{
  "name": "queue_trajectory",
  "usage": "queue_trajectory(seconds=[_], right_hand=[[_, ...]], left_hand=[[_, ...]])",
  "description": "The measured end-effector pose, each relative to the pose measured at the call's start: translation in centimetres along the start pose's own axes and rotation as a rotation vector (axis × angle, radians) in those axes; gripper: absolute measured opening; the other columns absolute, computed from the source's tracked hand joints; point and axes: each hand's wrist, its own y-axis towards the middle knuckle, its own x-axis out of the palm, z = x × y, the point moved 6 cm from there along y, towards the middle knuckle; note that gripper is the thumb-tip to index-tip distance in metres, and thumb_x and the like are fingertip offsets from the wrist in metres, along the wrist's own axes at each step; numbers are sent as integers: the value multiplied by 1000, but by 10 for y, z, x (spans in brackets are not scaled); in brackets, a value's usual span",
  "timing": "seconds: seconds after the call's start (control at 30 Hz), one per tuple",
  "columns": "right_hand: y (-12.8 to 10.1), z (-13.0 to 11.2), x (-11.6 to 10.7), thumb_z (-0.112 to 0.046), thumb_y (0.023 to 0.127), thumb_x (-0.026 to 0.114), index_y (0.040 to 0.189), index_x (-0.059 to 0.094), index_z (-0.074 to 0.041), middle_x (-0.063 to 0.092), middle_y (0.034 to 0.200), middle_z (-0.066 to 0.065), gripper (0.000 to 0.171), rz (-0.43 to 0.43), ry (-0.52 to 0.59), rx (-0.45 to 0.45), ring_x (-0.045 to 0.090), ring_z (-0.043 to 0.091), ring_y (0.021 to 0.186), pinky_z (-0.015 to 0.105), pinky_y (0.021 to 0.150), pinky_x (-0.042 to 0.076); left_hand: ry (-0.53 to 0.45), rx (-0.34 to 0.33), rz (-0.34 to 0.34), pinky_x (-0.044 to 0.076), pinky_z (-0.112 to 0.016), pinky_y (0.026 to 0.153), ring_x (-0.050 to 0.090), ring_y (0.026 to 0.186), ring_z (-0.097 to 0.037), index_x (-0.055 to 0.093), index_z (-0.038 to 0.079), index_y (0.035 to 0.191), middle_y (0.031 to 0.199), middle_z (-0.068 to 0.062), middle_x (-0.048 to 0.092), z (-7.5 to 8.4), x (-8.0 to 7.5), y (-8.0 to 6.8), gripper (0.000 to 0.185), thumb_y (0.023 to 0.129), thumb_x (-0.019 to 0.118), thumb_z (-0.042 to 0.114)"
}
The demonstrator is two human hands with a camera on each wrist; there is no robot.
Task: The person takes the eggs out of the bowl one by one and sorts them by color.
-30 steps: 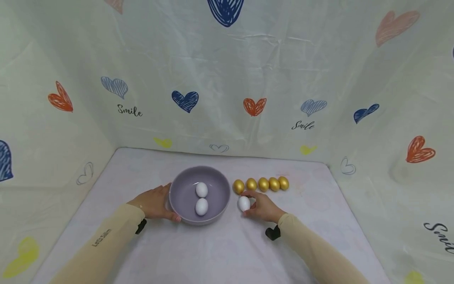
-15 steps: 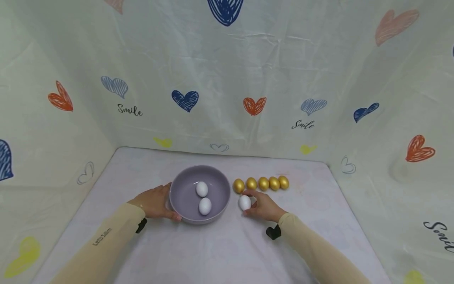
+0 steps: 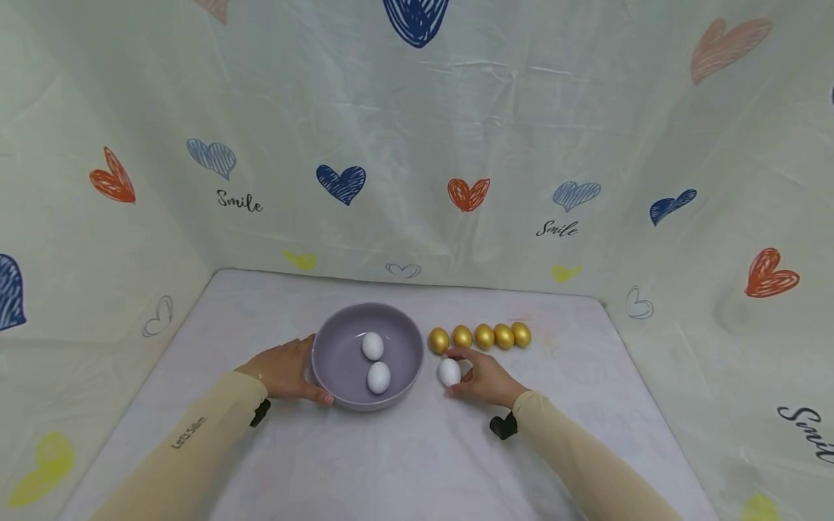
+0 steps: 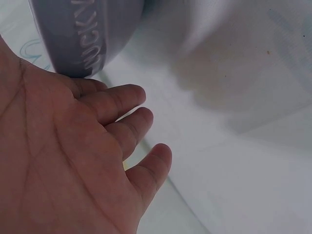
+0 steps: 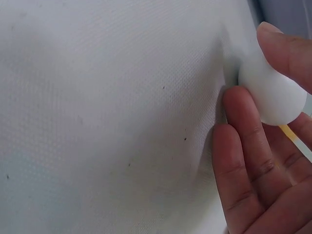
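A purple-grey bowl point(image 3: 339, 354) stands on the table, two white eggs point(image 3: 378, 378) lying inside. My left hand point(image 3: 280, 370) rests against the bowl's left side, thumb along the front and fingers toward the back. In the left wrist view, raised lettering shows on the bowl's wall point(image 4: 92, 39), with relaxed, slightly bent fingers point(image 4: 131, 131) beside it. To the right of the bowl, my right hand point(image 3: 483, 380) pinches a white egg point(image 3: 449, 373) between thumb and fingers, low at the table. The right wrist view shows this egg point(image 5: 273, 95) between the thumb and fingers.
Several golden eggs point(image 3: 483, 337) lie in a row behind my right hand, right of the bowl. A pale cloth point(image 3: 365, 470) covers the table. Curtains point(image 3: 404, 108) printed with hearts hang behind and at both sides.
The two eggs in the bowl have shifted slightly to the right, the front one most. Both hands and the egg in my right hand stay nearly still.
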Motion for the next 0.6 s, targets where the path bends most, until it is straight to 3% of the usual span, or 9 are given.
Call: queue_trajectory(seconds=[0.6], right_hand=[[-11, -3, -13, -22, 79, 87, 143, 51, -6, 58, 136, 12, 75, -2, -6, 31, 69, 9, 77, 28, 69, 56]], left_hand=[[12, 12, 3, 46, -56, 96, 53, 122, -42, 33, -4, 150, 135, -25, 54, 3, -2, -2, 127, 61, 80, 73]])
